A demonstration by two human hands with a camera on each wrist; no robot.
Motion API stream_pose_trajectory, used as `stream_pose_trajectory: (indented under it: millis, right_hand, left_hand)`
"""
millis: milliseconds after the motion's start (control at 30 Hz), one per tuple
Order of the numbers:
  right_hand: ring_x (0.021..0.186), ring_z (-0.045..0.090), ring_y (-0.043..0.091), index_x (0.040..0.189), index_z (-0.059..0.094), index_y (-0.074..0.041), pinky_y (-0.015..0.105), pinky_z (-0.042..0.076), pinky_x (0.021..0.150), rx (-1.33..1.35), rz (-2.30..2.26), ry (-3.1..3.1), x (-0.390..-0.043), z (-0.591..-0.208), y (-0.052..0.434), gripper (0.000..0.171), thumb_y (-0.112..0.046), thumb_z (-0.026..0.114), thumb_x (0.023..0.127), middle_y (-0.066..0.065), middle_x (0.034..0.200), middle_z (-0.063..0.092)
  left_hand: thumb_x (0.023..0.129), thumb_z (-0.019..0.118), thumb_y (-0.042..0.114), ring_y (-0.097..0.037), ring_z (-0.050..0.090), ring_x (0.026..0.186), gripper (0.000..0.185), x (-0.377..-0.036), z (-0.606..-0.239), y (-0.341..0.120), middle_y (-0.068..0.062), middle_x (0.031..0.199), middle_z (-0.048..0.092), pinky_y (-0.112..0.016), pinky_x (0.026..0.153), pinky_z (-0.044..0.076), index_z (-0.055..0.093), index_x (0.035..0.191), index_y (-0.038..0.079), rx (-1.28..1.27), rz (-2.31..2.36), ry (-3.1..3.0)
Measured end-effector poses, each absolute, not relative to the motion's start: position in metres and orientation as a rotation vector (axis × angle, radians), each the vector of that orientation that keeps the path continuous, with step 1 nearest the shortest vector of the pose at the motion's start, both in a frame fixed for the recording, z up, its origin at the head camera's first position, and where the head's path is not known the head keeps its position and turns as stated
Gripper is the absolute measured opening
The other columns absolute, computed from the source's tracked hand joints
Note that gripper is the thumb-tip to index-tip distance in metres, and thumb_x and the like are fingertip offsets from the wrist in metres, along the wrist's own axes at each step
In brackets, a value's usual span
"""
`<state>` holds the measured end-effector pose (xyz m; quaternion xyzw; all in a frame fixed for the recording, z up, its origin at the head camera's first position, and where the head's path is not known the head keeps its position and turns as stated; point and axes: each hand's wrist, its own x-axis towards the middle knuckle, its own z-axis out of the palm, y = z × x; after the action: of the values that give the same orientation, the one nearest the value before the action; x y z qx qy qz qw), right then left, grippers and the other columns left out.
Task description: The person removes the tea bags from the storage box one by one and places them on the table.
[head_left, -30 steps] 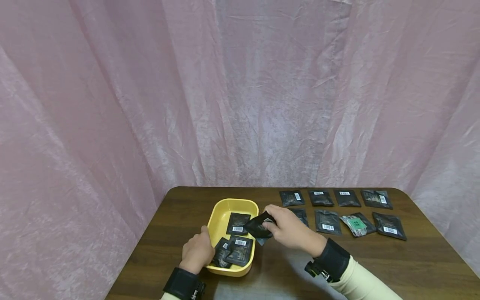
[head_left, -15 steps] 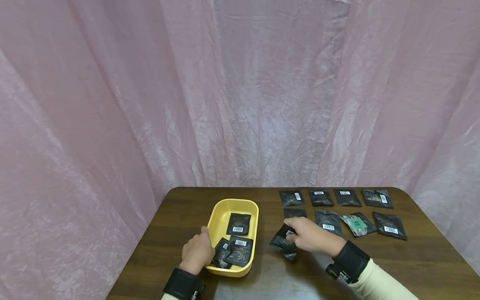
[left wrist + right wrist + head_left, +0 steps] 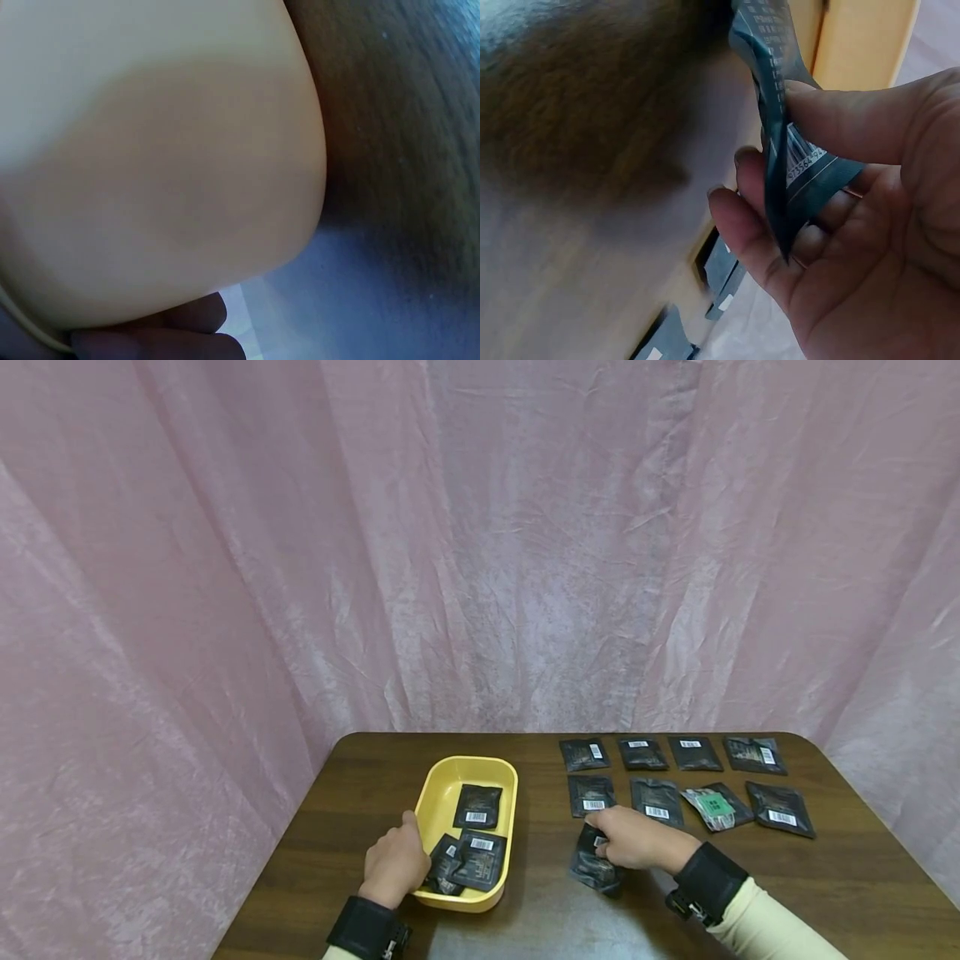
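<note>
— Pink curtains are hanging behind the brown table [image 3: 862,877]. From the head view, what is being held?

— A black packet [image 3: 595,862] is being pinched by the right hand [image 3: 637,841], low over the table, below the rows of packets [image 3: 656,800]. The yellow tray [image 3: 442,785] is being gripped at its near corner by the left hand [image 3: 393,864].

— And from the left wrist?

— Only the tray wall [image 3: 165,172] and curled fingertips [image 3: 161,334] are being shown.

— And the right wrist?

— The packet [image 3: 784,127] is being squeezed between thumb and fingers [image 3: 754,247]. It is probably being laid down; next, a flat spot in line is needed.
</note>
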<state>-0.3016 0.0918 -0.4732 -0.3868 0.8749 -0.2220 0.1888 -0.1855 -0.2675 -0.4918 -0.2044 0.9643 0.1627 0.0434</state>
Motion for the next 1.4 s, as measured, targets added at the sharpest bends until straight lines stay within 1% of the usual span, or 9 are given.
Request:
stream_pose_trajectory:
  millis: [133,267,367,433,533,767,967,1067,1400]
  right_hand:
    - [0.069,0.053,0.009,0.099,0.068,-0.012,0.029,0.043,0.063,-1.052,-0.556,2.514,-0.301,-0.476,0.089,0.013,-0.003,0.074,0.093,-0.005,0.08,0.062]
    - [0.09,0.065,0.016,0.116,0.073,-0.002,0.04,0.055,0.079,-1.015,-0.474,2.589,-0.299,-0.478,0.086,0.025,-0.005,0.078,0.091,0.006,0.102,0.075]
    - [0.097,0.064,0.018,0.116,0.073,-0.002,0.043,0.054,0.083,-1.023,-0.426,2.641,-0.297,-0.48,0.084,0.027,-0.005,0.079,0.09,0.007,0.106,0.075]
    - [0.094,0.061,0.017,0.108,0.072,-0.006,0.041,0.053,0.08,-1.049,-0.405,2.671,-0.295,-0.48,0.084,0.021,-0.006,0.08,0.089,0.003,0.101,0.072]
    - [0.092,0.059,0.017,0.101,0.068,-0.011,0.039,0.051,0.078,-1.096,-0.37,2.714,-0.292,-0.479,0.084,0.021,-0.007,0.083,0.086,0.0,0.097,0.069]
    - [0.092,0.05,0.019,0.113,0.064,-0.005,0.042,0.047,0.083,-1.144,-0.298,2.762,-0.287,-0.478,0.084,0.037,-0.009,0.086,0.083,0.005,0.103,0.06]
    - [0.1,0.054,0.024,0.115,0.064,-0.004,0.049,0.05,0.09,-1.064,-0.304,2.797,-0.289,-0.48,0.083,0.044,-0.017,0.091,0.082,0.008,0.106,0.061]
    - [0.099,0.054,0.023,0.117,0.064,-0.004,0.049,0.049,0.089,-1.04,-0.322,2.802,-0.29,-0.48,0.084,0.047,-0.02,0.092,0.082,0.008,0.106,0.061]
    - [0.092,0.05,0.019,0.107,0.065,-0.008,0.042,0.046,0.082,-1.05,-0.369,2.813,-0.292,-0.483,0.084,0.037,-0.023,0.09,0.084,0.003,0.099,0.058]
  left_hand:
    - [0.089,0.076,0.011,-0.028,0.061,0.074,0.053,-0.186,-0.491,-0.268,-0.015,0.09,0.066,-0.047,0.067,0.05,0.052,0.134,-0.003,-0.629,0.502,2.949]
    - [0.089,0.076,0.012,-0.028,0.061,0.075,0.051,-0.185,-0.491,-0.267,-0.015,0.09,0.066,-0.047,0.067,0.05,0.053,0.133,-0.003,-0.625,0.505,2.947]
    - [0.089,0.076,0.012,-0.028,0.062,0.075,0.051,-0.185,-0.49,-0.266,-0.015,0.09,0.066,-0.048,0.068,0.051,0.053,0.132,-0.003,-0.625,0.502,2.947]
    - [0.089,0.076,0.012,-0.028,0.062,0.075,0.051,-0.185,-0.49,-0.267,-0.016,0.09,0.067,-0.048,0.067,0.051,0.053,0.132,-0.003,-0.624,0.499,2.949]
    - [0.089,0.076,0.012,-0.028,0.062,0.075,0.051,-0.185,-0.491,-0.267,-0.016,0.09,0.067,-0.048,0.067,0.051,0.053,0.132,-0.003,-0.629,0.496,2.946]
    - [0.089,0.076,0.011,-0.028,0.061,0.074,0.052,-0.185,-0.492,-0.267,-0.015,0.09,0.066,-0.047,0.067,0.05,0.052,0.133,-0.003,-0.64,0.506,2.929]
    - [0.089,0.076,0.011,-0.028,0.06,0.074,0.05,-0.185,-0.491,-0.266,-0.015,0.09,0.065,-0.046,0.067,0.05,0.053,0.132,-0.003,-0.635,0.513,2.935]
    - [0.089,0.077,0.011,-0.028,0.06,0.074,0.05,-0.185,-0.491,-0.266,-0.015,0.089,0.065,-0.046,0.067,0.05,0.053,0.13,-0.003,-0.638,0.512,2.939]
    - [0.089,0.077,0.011,-0.028,0.06,0.073,0.051,-0.185,-0.49,-0.265,-0.015,0.088,0.064,-0.045,0.066,0.049,0.052,0.131,-0.003,-0.652,0.515,2.931]
